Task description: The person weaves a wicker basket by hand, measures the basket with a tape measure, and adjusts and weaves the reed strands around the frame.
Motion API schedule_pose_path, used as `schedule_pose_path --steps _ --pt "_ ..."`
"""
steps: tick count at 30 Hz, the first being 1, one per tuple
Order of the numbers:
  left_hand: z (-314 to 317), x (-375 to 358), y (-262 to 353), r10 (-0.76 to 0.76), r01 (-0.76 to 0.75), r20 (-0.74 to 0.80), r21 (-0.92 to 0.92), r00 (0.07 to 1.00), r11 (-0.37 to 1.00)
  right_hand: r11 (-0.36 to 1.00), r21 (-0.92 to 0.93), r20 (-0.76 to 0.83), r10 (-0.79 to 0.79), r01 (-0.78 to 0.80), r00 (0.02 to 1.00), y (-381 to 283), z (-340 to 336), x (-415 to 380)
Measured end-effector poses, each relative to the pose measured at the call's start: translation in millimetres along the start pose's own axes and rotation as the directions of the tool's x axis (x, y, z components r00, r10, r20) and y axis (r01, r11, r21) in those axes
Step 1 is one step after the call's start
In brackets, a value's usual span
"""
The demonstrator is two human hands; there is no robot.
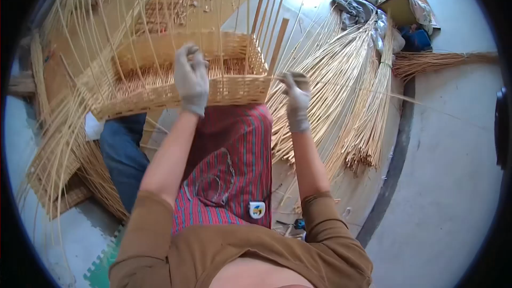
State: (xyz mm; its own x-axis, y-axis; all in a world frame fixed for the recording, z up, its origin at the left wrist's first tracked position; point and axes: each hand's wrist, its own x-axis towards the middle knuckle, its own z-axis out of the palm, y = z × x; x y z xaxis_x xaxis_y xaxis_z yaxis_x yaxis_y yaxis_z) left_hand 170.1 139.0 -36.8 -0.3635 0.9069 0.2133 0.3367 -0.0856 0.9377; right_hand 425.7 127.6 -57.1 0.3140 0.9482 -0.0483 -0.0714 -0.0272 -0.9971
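A half-woven wicker basket point(234, 88) rests tilted across my lap, with tall upright stakes rising from its walls. My left hand point(192, 80), in a pale work glove, is over the near wall with its fingers curled together among the stakes. What those fingers pinch, if anything, is too blurred to make out. Just off the basket's right corner, my gloved right hand point(297, 98) is closed around a thin wicker strand point(394, 95), which trails out to the right. A flat wooden stake point(279, 45) stands at that corner.
Large bundles of peeled wicker rods point(346, 85) lie on the floor to the right, with a brown bundle point(442, 61) beyond. A striped apron point(250, 154) covers my lap, carrying a tape measure point(256, 210) and a cord loop. Long loose strands point(66, 149) hang at left.
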Motion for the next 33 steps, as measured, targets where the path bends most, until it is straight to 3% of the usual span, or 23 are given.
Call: schedule_pose_path --steps 1,2,3,5,6,7,8,9,10,11,12,13,14,15,16,17,18,19,20,21,23,28,33 --pt "6 -3 -5 0.158 -0.195 -0.164 -0.24 0.974 0.951 0.994 0.1 -0.053 -0.041 0.046 0.998 24 -30 17" --pt "26 -8 -4 0.197 -0.169 0.028 -0.406 0.98 0.898 0.983 0.179 -0.074 0.05 -0.036 0.996 26 -30 20" --pt "48 -20 -15 0.185 -0.151 0.046 -0.405 0.982 0.902 0.958 0.257 -0.1 0.157 -0.127 0.983 31 -31 13" --pt "91 -19 -37 -0.026 -0.061 0.464 0.171 0.886 0.983 0.972 0.228 -0.024 0.064 -0.057 0.998 17 -19 20" --pt "97 -14 -38 -0.023 -0.066 0.466 0.173 0.885 0.983 0.983 0.1 -0.003 -0.152 0.152 0.988 10 -7 33" --pt "101 -17 -41 -0.088 -0.003 0.441 0.202 0.893 0.979 0.931 0.151 0.083 -0.348 0.333 0.934 1 10 47" --pt "103 -26 -45 -0.159 0.065 0.416 0.231 0.895 0.971 0.789 -0.209 0.24 -0.531 0.577 0.813 -36 38 45" --pt "101 -28 -40 -0.164 0.065 0.421 0.238 0.892 0.969 0.615 -0.413 0.29 -0.611 0.672 0.737 -42 63 62" --pt "98 -23 -29 -0.175 0.067 0.428 0.256 0.887 0.964 0.383 -0.577 0.362 -0.671 0.721 0.647 -43 78 77" --pt "92 -17 -20 -0.188 0.071 0.428 0.276 0.884 0.959 0.386 -0.568 0.361 -0.676 0.726 0.642 -35 76 78" --pt "92 -13 -32 -0.03 -0.066 0.431 0.206 0.902 0.976 0.682 -0.381 0.259 -0.57 0.625 0.78 -16 73 85" --pt "89 -9 -36 0.129 -0.207 0.424 0.143 0.896 0.968 0.922 0.1 0.063 -0.382 0.375 0.922 -19 75 77" --pt "90 -9 -39 -0.031 -0.04 0.444 0.15 0.895 0.988 0.74 0.639 -0.139 -0.157 0.21 0.978 -20 76 70" --pt "91 -12 -34 -0.189 0.127 0.471 0.161 0.862 0.979 0.729 0.683 -0.069 0.013 0.037 0.998 0 59 65" --pt "80 -17 0 -0.229 0.126 0.436 0.251 0.87 0.96 0.685 0.717 -0.002 0.188 -0.13 0.982 27 40 65" --pt "74 -25 7 -0.232 0.12 0.453 0.262 0.861 0.958 0.679 0.724 -0.019 0.199 -0.124 0.98 39 35 63" --pt "74 -33 10 0.044 -0.103 0.265 0.212 0.963 0.972 0.597 0.794 0.009 0.178 -0.115 0.984 44 34 62" --pt "74 -37 9 0.319 -0.326 0.064 0.207 0.945 0.923 0.507 0.855 0.027 0.16 -0.106 0.987 50 34 60" --pt "68 -37 1 0.552 -0.552 0.11 0.349 0.827 0.757 0.481 0.869 0.029 0.177 -0.112 0.984 56 34 62" --pt "72 -44 -2 0.541 -0.55 0.133 0.345 0.831 0.76 0.48 0.871 0.013 0.198 -0.109 0.98 56 33 56" --pt "85 -47 -7 0.416 -0.596 0.467 0.356 0.78 0.72 0.565 0.815 0.045 0.154 -0.126 0.987 50 35 60" --pt "98 -46 -41 0.522 -0.708 0.494 0.349 0.696 0.614 0.753 0.658 -0.091 0.084 -0.004 0.992 43 42 62" --pt "104 -50 -52 0.532 -0.738 0.528 0.332 0.662 0.588 0.703 0.709 -0.151 0.077 0.054 0.986 65 37 59"
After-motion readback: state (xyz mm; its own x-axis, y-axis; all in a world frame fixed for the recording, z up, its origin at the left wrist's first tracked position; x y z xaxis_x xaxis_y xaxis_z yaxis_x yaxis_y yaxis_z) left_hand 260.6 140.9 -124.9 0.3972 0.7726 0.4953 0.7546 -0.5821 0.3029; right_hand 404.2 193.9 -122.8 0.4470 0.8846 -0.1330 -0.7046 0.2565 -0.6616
